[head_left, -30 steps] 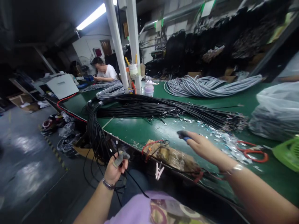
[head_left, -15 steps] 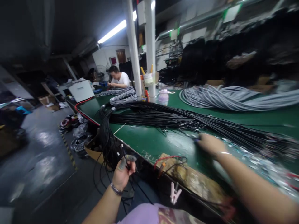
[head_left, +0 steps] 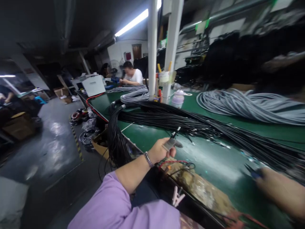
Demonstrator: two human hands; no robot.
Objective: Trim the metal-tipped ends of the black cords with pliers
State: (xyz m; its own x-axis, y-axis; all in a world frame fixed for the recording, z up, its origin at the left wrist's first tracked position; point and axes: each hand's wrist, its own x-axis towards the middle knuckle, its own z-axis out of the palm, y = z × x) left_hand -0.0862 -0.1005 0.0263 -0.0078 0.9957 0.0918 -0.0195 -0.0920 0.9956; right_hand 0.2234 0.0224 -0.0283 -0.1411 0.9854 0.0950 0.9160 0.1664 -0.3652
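Note:
My left hand (head_left: 162, 151), with grey covers on the thumb and a finger, pinches a black cable (head_left: 174, 134) near its white-tipped end, above the table's front part. My right hand (head_left: 278, 189), blurred, is closed around a pair of pliers (head_left: 252, 171) with dark pointed jaws and a blue part near the grip. The jaws point left over the green tabletop (head_left: 214, 156). Behind both hands lies a long bundle of black cables (head_left: 152, 119), its left end hanging over the table edge.
Coiled grey cables (head_left: 247, 106) lie at the back right. White posts (head_left: 152, 51) rise from the table beside a lilac bottle (head_left: 178, 98). A stained board (head_left: 202, 187) with red wires and a pink clip (head_left: 177, 196) sit at the front edge. A person (head_left: 133, 74) sits far back.
My left hand has moved up and right from beside the table edge to over the tabletop, still pinching cable. My right hand has moved right and down, and the pliers now show. The view has shifted left.

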